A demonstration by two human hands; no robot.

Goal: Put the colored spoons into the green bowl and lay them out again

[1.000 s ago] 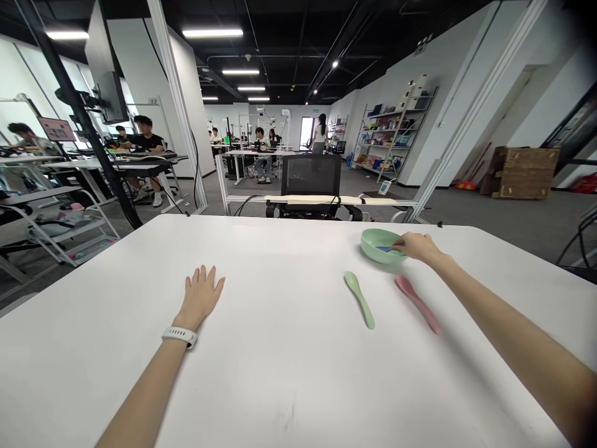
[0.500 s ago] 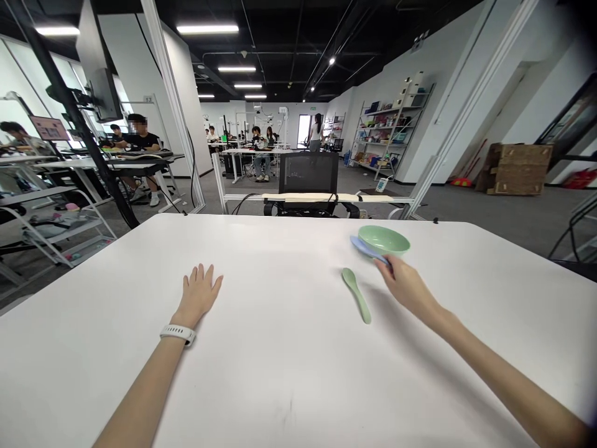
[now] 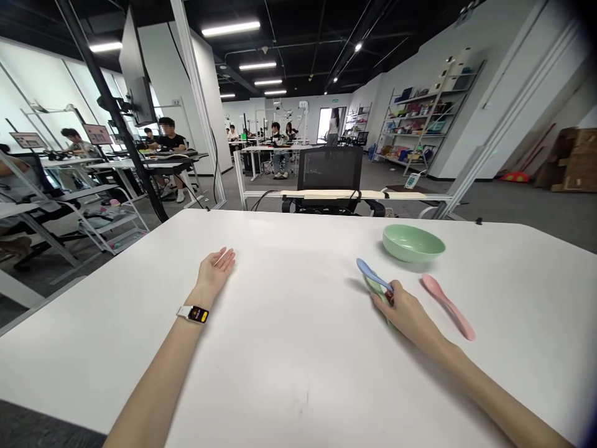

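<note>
- Big change from a moment ago: our right hand [image 3: 402,312] has gone from pinching just the blue spoon [image 3: 372,275] to gripping it together with the green spoon [image 3: 375,289], fingers curled tight around both handles.
- The green spoon isn't lying on the white table [image 3: 140,311] anymore. It's tucked under the blue one, with the hand hiding part of it.
- The pink spoon [image 3: 448,307] is back in view, lying on the table just right of our right hand.
- The green bowl [image 3: 413,242] sits on the table near the blue spoon's tip, not touching it, and looks empty from here.
- Our left hand [image 3: 215,269] has flipped palm-up on the table, open and relaxed, holding nothing, fingers barely spread.
- The watch [image 3: 193,314] on that wrist now faces up, its screen lit.
</note>
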